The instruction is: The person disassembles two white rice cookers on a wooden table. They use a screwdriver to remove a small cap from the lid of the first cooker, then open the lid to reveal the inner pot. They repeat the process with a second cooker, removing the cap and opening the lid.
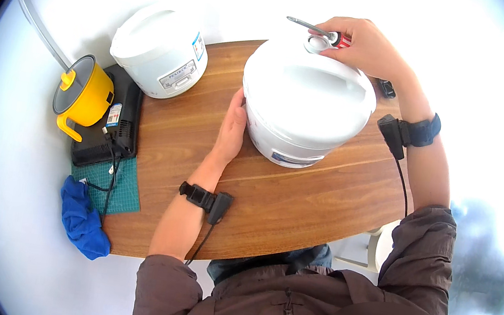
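Observation:
A white rice cooker (pixel 304 94) with a domed lid and a recessed handle stands on the wooden table before me. My left hand (pixel 232 128) lies along its left side, fingers stretched out against the wall and partly hidden behind it. At the far edge of the lid, my right hand (pixel 361 44) is closed around a screwdriver (pixel 311 26) with a red and white handle; its metal shaft points left. Beside the right thumb is a small round vent cap (pixel 317 43) on the lid. Whether the fingers also grip this cap, I cannot tell.
A second white rice cooker (pixel 161 52) stands at the back left. Next to it, a yellow pot (pixel 87 96) sits on a black appliance (pixel 100 150) with cables. A green cutting mat (pixel 124 189) and a blue cloth (pixel 82 218) lie nearer. A small black object (pixel 387 89) rests right.

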The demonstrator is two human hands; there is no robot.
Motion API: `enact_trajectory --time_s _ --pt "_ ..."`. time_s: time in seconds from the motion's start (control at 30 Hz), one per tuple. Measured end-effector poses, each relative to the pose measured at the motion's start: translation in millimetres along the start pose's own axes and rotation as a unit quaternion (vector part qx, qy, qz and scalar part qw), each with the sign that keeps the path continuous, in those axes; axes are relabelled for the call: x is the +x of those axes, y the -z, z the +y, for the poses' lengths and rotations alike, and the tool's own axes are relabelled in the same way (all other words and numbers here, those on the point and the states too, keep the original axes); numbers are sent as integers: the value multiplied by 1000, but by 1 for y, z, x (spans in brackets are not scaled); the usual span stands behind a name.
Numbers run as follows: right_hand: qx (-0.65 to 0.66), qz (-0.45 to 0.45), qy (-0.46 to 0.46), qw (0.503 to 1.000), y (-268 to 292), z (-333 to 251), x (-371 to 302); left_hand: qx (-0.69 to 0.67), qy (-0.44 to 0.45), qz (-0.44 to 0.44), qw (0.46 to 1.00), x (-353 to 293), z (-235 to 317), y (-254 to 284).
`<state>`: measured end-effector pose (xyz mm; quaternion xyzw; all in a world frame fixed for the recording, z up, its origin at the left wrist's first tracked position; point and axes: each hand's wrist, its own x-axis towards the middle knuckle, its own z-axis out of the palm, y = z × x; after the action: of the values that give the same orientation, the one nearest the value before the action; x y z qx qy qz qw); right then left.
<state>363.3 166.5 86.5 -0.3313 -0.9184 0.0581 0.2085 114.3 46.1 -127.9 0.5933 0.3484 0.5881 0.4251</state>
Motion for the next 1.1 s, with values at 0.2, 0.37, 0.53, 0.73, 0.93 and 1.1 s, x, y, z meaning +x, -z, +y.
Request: enact_trajectory --time_s 0.2,0.37,0.53,0.73,0.93,1.1 --pt "40 54 -40 997 -1 -2 -9 -6 10 6 1000 0 -1 1" --pt "169 125 -107 972 2 4 -15 4 9 10 1000 -1 -4 0" --pt "189 83 -157 966 10 -2 -14 -2 9 12 1000 0 -4 1" --pt "190 84 -167 964 10 4 -15 10 28 10 1000 1 -6 4" --pt "210 68 -177 959 15 8 -12 -5 65 11 998 -7 -8 6" --pt "205 44 -111 971 5 22 -11 -29 169 104 980 -27 -42 16"
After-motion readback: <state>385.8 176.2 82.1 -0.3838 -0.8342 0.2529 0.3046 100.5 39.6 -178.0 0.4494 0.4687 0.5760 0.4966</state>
